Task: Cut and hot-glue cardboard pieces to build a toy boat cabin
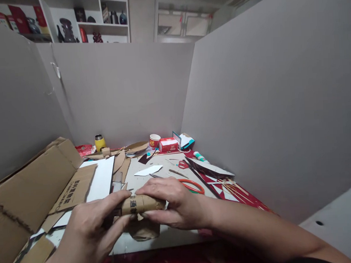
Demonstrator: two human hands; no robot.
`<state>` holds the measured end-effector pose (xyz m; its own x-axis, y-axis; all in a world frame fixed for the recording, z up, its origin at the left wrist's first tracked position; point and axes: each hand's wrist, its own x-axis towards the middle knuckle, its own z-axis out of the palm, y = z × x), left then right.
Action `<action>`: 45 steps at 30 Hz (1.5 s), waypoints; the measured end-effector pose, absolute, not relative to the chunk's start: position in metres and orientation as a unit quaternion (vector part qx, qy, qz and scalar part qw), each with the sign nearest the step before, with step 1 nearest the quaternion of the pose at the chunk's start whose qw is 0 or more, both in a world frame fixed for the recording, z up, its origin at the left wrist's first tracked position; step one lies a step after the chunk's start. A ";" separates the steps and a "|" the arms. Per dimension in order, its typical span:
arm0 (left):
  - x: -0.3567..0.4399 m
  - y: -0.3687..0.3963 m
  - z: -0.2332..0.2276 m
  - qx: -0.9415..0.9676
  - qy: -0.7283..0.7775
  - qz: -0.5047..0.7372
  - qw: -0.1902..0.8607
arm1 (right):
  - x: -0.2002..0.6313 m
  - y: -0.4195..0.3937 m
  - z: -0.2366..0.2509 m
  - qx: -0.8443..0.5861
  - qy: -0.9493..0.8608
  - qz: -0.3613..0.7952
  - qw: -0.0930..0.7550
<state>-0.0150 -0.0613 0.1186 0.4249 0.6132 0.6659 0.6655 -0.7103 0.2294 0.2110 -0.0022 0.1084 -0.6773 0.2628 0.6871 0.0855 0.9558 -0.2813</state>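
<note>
Near the front edge of the table, both hands grip a curved piece of brown cardboard with dark printed characters on it. My left hand pinches its left end between thumb and fingers. On the right part, my right hand has its fingers over the top and its thumb below. Another brown section hangs just under it; whether the two are one piece I cannot tell. Beyond my right hand lie scissors with orange handles, partly hidden by that hand. A white pointed cutout rests farther back on the pale board.
A big cardboard box and a flat cardboard sheet occupy the left side. Smaller red scissors, thin wooden sticks and scraps lie to the right. Behind stand a yellow bottle, a paper cup and a red box. Grey partitions enclose the table.
</note>
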 end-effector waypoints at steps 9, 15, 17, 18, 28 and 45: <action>-0.011 -0.069 0.131 -0.859 -0.362 -0.363 -0.015 | 0.215 -0.007 0.109 -0.065 -0.910 0.134 0.387; -0.004 -0.069 0.128 -0.864 -0.304 -0.395 -0.075 | 0.215 -0.010 0.110 -0.060 -0.907 0.165 0.383; -0.003 -0.069 0.126 -0.868 -0.297 -0.389 -0.083 | 0.215 -0.013 0.112 -0.070 -0.910 0.173 0.371; -0.003 -0.070 0.125 -0.870 -0.296 -0.385 -0.087 | 0.215 -0.014 0.114 -0.075 -0.911 0.178 0.366; 0.000 -0.068 0.119 -0.878 -0.288 -0.376 -0.070 | 0.214 -0.014 0.118 -0.019 -0.926 0.150 0.346; 0.003 -0.062 0.106 -0.849 -0.323 -0.407 -0.088 | 0.217 -0.006 0.117 -0.037 -0.924 0.145 0.351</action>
